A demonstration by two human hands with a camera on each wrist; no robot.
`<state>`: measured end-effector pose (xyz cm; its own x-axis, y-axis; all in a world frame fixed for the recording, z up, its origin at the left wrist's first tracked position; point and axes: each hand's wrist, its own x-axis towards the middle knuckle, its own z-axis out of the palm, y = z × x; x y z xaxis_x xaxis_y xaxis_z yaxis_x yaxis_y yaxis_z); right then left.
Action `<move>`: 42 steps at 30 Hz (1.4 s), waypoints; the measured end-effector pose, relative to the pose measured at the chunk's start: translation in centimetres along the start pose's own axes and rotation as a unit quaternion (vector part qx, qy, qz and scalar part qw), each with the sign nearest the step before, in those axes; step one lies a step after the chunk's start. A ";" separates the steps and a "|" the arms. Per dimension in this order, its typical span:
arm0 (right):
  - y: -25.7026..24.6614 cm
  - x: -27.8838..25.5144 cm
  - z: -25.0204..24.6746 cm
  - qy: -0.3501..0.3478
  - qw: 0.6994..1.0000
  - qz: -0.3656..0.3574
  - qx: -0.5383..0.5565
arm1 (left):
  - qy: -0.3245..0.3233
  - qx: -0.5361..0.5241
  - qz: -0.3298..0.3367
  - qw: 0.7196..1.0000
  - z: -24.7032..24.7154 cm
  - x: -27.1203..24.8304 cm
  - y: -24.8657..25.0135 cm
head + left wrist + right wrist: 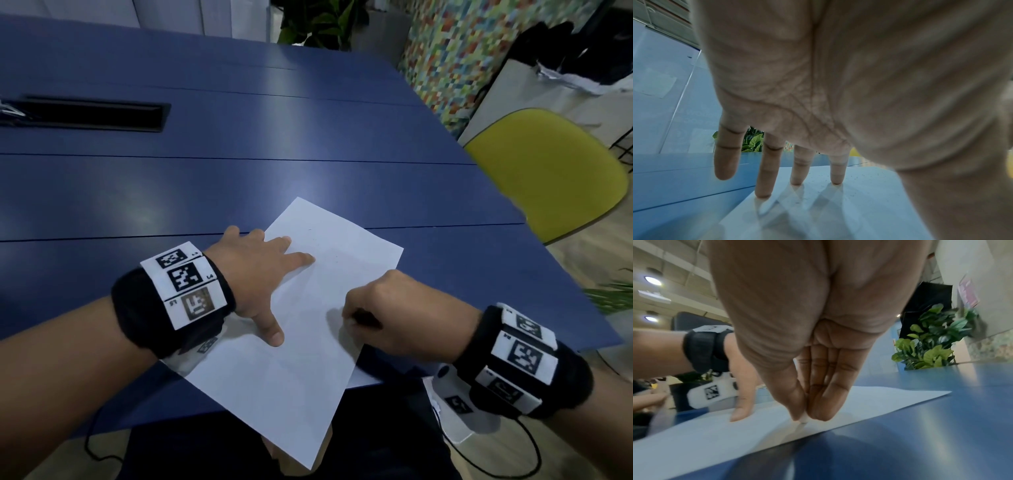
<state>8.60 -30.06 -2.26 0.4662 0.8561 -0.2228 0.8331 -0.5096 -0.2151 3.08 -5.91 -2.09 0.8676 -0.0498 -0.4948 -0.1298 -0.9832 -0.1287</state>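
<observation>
Head: left hand (255, 274) flat, fingers spread on paper (308, 377) | right hand (394, 315) pinches probable pen (804, 417)

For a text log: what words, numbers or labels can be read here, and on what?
"3": beside a code tag on the left wristband.
Other digits on it and the right wristband: too blurred.
Paper: no writing.
Pink poster: blurred.

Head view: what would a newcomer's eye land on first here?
The white sheet lying askew on the blue table, overhanging its near edge. The left hand rests spread on it, while the right hand pinches a small white-tipped thing against it. A yellow chair glows at right.
</observation>
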 end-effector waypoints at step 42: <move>-2.0 4.1 -1.1 0.040 0.996 0.068 0.041 | 0.053 -0.036 0.000 0.998 1.9 -1.0 -0.1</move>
<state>9.18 -25.41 -1.72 0.5981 0.7812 -0.1789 0.7349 -0.6237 -0.2664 1.33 -5.41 -3.23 0.9141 -0.0652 -0.4002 -0.0992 -0.9930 -0.0648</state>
